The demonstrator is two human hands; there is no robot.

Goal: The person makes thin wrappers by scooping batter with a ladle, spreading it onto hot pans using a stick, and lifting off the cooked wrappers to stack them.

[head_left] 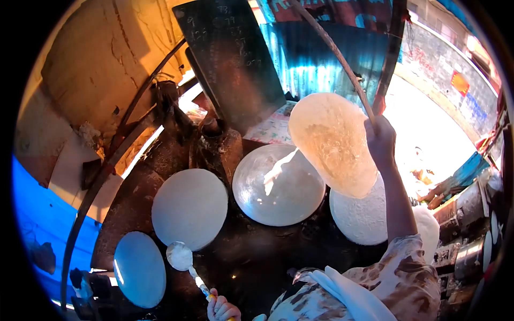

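Observation:
Near the bottom edge my left hand (222, 307) is closed around the wrapped handle of a ladle (180, 255). The ladle's round, whitish bowl overlaps the lower edge of a pale round griddle (189, 208). My right hand (381, 142) is raised and closed at the right edge of a thin, tan flatbread (333, 142). This flatbread is up in the air, partly in front of a shiny round griddle (278, 187) and a white-covered round surface (360, 214). A wooden pole (337, 53) meets my right hand in the view; whether they touch I cannot tell.
A bluish round griddle (140, 270) stands at the lower left. Another white round surface (427, 232) shows beyond my right sleeve. Behind are a dark chalkboard (230, 59) and blue corrugated sheeting (321, 59). A curved dark pole (85, 208) runs along the left. Metal containers (468, 208) line the right.

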